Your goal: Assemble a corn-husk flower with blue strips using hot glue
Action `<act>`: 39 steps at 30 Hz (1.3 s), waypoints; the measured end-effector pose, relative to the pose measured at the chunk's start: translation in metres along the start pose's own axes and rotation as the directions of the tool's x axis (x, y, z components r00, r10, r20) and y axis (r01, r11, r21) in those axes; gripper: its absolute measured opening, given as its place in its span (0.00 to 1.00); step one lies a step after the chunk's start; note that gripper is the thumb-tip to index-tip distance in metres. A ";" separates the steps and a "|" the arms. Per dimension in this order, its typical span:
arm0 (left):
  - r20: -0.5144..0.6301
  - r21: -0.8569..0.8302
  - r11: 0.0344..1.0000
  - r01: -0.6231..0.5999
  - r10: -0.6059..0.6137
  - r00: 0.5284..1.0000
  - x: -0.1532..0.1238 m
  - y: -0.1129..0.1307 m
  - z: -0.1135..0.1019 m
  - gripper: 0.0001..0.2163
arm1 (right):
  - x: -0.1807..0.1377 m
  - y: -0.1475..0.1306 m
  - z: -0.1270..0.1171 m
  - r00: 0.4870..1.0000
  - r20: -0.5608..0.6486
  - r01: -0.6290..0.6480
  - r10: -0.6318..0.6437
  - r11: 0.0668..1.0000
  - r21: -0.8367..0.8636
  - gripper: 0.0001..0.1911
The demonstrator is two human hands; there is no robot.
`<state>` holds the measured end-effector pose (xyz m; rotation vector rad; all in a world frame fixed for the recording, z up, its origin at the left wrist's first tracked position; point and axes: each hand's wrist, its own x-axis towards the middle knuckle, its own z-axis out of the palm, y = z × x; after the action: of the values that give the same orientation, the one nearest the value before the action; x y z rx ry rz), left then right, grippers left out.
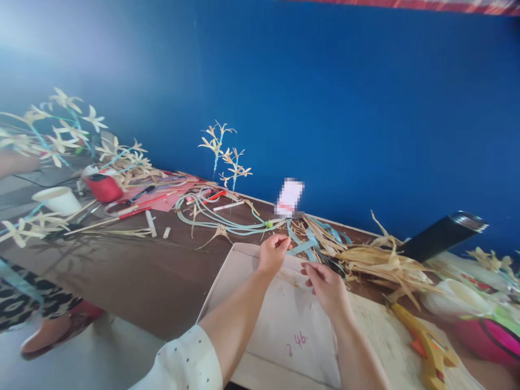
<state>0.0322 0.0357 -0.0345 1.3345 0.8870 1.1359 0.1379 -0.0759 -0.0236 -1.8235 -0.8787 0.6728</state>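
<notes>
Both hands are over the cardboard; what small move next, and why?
Probably bring the right hand to the left hand: both are close together above the cardboard, and the left's thumb and finger seem to meet, perhaps pinching something too fine to make out.

I see a blue wall (345, 97), bright with light at upper left, behind a brown table (174, 271); the floor (116, 355) is grey.

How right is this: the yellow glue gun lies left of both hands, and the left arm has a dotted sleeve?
No: the head view shows the yellow glue gun lying right of the left hand and right hand. The dotted sleeve is correct.
</notes>
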 end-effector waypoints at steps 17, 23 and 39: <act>-0.039 -0.141 0.986 0.090 -0.096 0.995 0.003 -0.004 0.000 0.14 | -0.023 -0.029 -0.008 0.969 -0.208 0.142 -0.130 0.989 0.045 0.18; -0.059 -0.141 0.986 0.088 -0.097 0.993 0.005 -0.005 0.001 0.13 | -0.031 -0.030 0.006 0.963 0.191 0.270 -0.192 0.719 -0.641 0.11; -0.055 -0.155 0.986 0.061 -0.070 0.996 0.006 -0.009 0.003 0.09 | -0.025 -0.053 0.037 0.867 0.482 0.496 -0.124 0.132 -0.858 0.14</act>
<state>0.0374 0.0420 -0.0423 1.1438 0.8628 1.1741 0.0808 -0.0623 0.0124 -2.4857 -2.2537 -0.0395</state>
